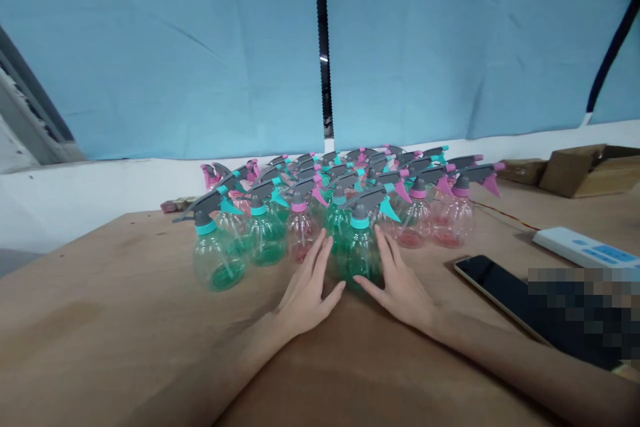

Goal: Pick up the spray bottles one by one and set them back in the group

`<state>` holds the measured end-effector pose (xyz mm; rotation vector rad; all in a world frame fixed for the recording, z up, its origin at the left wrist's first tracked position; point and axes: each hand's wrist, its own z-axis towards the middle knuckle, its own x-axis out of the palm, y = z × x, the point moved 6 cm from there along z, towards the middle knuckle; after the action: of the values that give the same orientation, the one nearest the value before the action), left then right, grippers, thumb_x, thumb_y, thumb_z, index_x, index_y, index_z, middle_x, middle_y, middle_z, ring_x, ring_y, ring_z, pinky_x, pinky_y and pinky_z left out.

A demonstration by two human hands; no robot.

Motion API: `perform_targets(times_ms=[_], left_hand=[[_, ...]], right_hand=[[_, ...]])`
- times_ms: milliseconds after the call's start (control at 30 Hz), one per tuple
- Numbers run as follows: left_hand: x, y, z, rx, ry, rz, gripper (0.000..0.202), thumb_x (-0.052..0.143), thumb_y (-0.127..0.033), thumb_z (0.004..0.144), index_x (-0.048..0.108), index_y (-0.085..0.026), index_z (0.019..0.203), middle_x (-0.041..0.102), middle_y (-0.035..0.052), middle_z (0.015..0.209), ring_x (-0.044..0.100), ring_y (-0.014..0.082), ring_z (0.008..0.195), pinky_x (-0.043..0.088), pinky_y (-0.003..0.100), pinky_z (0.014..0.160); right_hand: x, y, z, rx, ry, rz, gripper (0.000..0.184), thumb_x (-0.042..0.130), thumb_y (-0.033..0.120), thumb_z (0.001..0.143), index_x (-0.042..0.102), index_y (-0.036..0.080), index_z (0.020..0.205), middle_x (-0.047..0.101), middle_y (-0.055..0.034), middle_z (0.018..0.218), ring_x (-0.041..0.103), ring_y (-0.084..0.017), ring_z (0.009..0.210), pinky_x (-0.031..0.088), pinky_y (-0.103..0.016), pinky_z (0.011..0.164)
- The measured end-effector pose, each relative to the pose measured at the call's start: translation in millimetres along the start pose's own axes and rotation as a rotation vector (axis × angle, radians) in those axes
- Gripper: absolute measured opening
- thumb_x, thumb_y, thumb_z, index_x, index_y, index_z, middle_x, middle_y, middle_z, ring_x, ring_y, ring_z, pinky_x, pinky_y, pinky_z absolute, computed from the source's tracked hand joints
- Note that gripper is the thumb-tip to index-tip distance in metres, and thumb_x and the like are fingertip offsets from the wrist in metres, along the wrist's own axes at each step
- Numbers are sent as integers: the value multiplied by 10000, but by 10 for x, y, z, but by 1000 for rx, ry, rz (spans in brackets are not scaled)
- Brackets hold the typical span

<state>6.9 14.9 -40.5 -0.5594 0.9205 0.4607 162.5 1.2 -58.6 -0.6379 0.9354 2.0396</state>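
A crowd of several small clear spray bottles stands on the wooden table (100,320), some tinted green with teal collars, some pink. Both my hands rest flat on the table with fingers stretched out, either side of one green spray bottle (359,250) at the front of the group. My left hand (307,290) lies against its left side, and my right hand (400,283) against its right side. Neither hand wraps around it. Another green bottle (217,253) stands apart at the front left.
A dark phone or tablet (505,290) lies to the right of my right hand. A white remote-like device (585,248) sits further right. Cardboard boxes (585,170) stand at the back right. A blue cloth backdrop hangs behind the table.
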Motion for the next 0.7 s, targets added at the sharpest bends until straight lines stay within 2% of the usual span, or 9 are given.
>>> perform_targets(times_ms=[100, 167, 233, 467, 567, 700], left_hand=[[4, -74, -24, 66, 28, 98, 638, 378, -284, 886, 23, -219, 1412, 12, 128, 1497, 131, 265, 1360, 264, 446, 1065], [38, -115, -13, 97, 64, 126, 624, 380, -272, 880, 61, -209, 1412, -8, 137, 1496, 146, 281, 1356, 290, 446, 1050], [69, -127, -1, 108, 83, 140, 603, 383, -263, 876, 109, -185, 1407, -16, 148, 1494, 144, 290, 1354, 294, 445, 1048], [135, -34, 9, 27, 126, 132, 575, 369, -274, 879, 156, -140, 1396, 25, 167, 1491, 119, 270, 1360, 274, 434, 1061], [150, -16, 13, -7, 143, 129, 562, 363, -271, 882, 183, -108, 1388, 17, 181, 1488, 94, 268, 1363, 243, 420, 1078], [157, -5, 19, -46, 155, 110, 560, 373, -283, 877, 204, -118, 1384, 8, 168, 1492, 110, 281, 1358, 265, 431, 1069]], right_hand=[[7, 81, 41, -76, 12, -115, 729, 427, 430, 868, -3, 265, 1434, 169, -176, 1430, 348, -376, 1234, 532, -477, 735], [18, 123, 70, -119, 37, -151, 648, 423, 396, 876, 91, 313, 1426, 147, -154, 1432, 371, -377, 1212, 542, -466, 708], [32, 139, 107, -136, 59, -157, 621, 430, 360, 877, 125, 341, 1418, 124, -141, 1434, 379, -373, 1202, 548, -456, 689], [117, 165, 240, -166, 50, -218, 686, 466, 243, 849, 106, 295, 1431, 53, -155, 1454, 345, -402, 1206, 510, -502, 772], [156, 195, 269, -193, 33, -257, 731, 458, 171, 836, 60, 307, 1433, -29, -120, 1482, 282, -425, 1239, 479, -539, 817], [194, 200, 310, -205, 31, -253, 780, 444, 127, 824, -5, 328, 1429, -84, -80, 1496, 220, -423, 1276, 472, -558, 832]])
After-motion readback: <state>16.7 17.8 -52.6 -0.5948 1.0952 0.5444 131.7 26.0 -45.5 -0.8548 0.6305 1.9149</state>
